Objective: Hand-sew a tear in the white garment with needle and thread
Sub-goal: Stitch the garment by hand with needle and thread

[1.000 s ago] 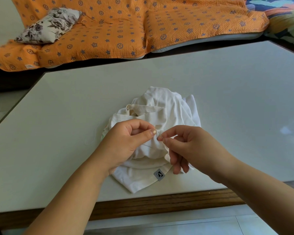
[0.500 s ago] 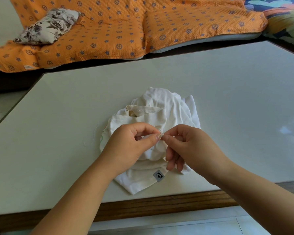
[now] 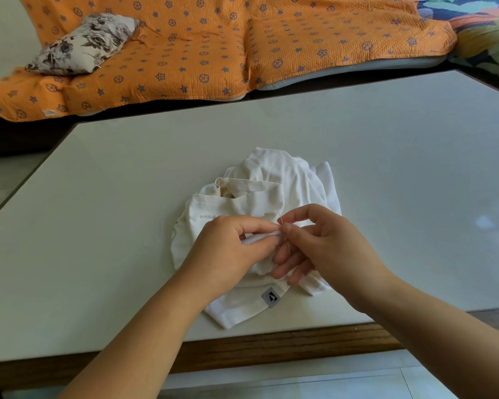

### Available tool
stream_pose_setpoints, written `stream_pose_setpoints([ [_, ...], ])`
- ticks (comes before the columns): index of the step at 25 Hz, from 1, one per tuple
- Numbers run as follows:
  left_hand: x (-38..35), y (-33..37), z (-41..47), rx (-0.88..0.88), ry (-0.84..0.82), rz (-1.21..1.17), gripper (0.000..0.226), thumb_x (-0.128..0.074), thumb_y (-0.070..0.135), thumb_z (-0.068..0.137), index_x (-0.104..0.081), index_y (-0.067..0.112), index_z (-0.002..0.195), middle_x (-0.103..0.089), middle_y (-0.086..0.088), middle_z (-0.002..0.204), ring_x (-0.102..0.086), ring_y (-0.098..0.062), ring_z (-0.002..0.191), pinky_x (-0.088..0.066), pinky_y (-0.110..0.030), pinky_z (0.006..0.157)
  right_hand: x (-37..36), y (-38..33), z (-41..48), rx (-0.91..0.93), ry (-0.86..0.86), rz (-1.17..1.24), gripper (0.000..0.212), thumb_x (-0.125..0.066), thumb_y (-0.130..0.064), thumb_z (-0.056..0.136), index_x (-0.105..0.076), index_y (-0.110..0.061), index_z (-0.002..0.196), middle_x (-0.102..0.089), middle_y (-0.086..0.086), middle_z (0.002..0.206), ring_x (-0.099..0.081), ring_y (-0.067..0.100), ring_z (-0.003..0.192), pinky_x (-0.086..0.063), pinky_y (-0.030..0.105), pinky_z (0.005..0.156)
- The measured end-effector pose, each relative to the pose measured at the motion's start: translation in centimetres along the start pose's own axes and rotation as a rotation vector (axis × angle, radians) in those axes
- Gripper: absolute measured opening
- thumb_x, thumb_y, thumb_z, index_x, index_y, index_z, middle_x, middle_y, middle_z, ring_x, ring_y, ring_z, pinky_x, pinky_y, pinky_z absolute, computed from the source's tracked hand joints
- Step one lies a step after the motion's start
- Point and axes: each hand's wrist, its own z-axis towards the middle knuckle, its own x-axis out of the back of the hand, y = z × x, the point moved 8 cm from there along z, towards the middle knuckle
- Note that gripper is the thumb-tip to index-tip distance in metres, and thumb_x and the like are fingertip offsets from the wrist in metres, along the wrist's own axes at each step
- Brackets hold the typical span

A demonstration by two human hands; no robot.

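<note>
White, crumpled garment on a smooth surface: left hand pinches a fold, right hand pinches a thin needle.

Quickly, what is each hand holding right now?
Left hand: pinches a fold of the crumpled white cotton garment.
Right hand: pinches the thin silver needle.

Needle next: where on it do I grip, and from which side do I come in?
I'd grip the needle at mid-shaft, coming from the right, as the right hand pinches it now. It stands nearly upright, thin, with both ends showing beyond the pinch, and the left hand, pinching a fold of the white garment, blocks the left side.
</note>
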Motion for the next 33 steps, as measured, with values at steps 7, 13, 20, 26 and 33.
stream_pose_setpoints([
  [7, -0.4, 0.1, 0.0, -0.007, -0.019, 0.004, 0.018, -0.072, 0.027, 0.086, -0.073, 0.045, 0.082, -0.072, 0.026, 0.081, -0.065, 0.011, 0.083, -0.043, -0.003, 0.07, 0.7, -0.3, 0.4, -0.02, 0.01, -0.216, 0.013, -0.048, -0.024, 0.102, -0.056, -0.014, 0.098, -0.072, 0.007, 0.067, -0.07, 0.025, 0.054, -0.046, 0.025, 0.043],
  [13, -0.4, -0.3, 0.0, 0.033, -0.054, -0.015, 0.016, -0.073, 0.025, 0.086, -0.072, 0.041, 0.083, -0.069, 0.028, 0.074, -0.063, 0.008, 0.073, -0.043, -0.004, 0.064, 5.4, -2.3, 2.1, 0.066, 0.256, 0.079, 0.01, -0.049, -0.012, 0.099, -0.056, -0.01, 0.092, -0.073, 0.006, 0.082, -0.065, 0.018, 0.053, -0.044, 0.024, 0.045],
  [20, -0.3, -1.3, 0.3, 0.105, -0.08, -0.088, 0.012, -0.073, 0.026, 0.085, -0.076, 0.038, 0.088, -0.075, 0.019, 0.093, -0.066, 0.004, 0.093, -0.049, -0.007, 0.08, 6.5, -2.7, 3.0, 0.105, 0.219, 0.548, 0.012, -0.043, -0.003, 0.102, -0.049, -0.008, 0.093, -0.072, 0.02, 0.081, -0.073, 0.038, 0.091, -0.061, 0.041, 0.082],
  [26, -0.4, -1.5, 0.1, 0.147, -0.112, -0.098, 0.009, -0.073, 0.029, 0.084, -0.077, 0.036, 0.089, -0.074, 0.022, 0.096, -0.063, 0.011, 0.099, -0.048, -0.011, 0.086, 7.9, -3.5, 2.6, 0.292, 0.41, -0.091, 0.012, -0.051, -0.022, 0.101, -0.054, -0.027, 0.09, -0.077, -0.005, 0.089, -0.072, 0.013, 0.095, -0.054, 0.044, 0.096],
  [33, -0.3, -1.6, 0.1, 0.161, -0.132, -0.109, 0.009, -0.073, 0.029, 0.085, -0.079, 0.034, 0.089, -0.076, 0.013, 0.094, -0.068, 0.001, 0.095, -0.051, -0.021, 0.09, 6.7, -3.8, 1.5, 0.308, 0.381, -0.348, 0.01, -0.049, -0.017, 0.099, -0.054, -0.02, 0.092, -0.075, -0.011, 0.086, -0.068, 0.03, 0.082, -0.053, 0.039, 0.067],
])
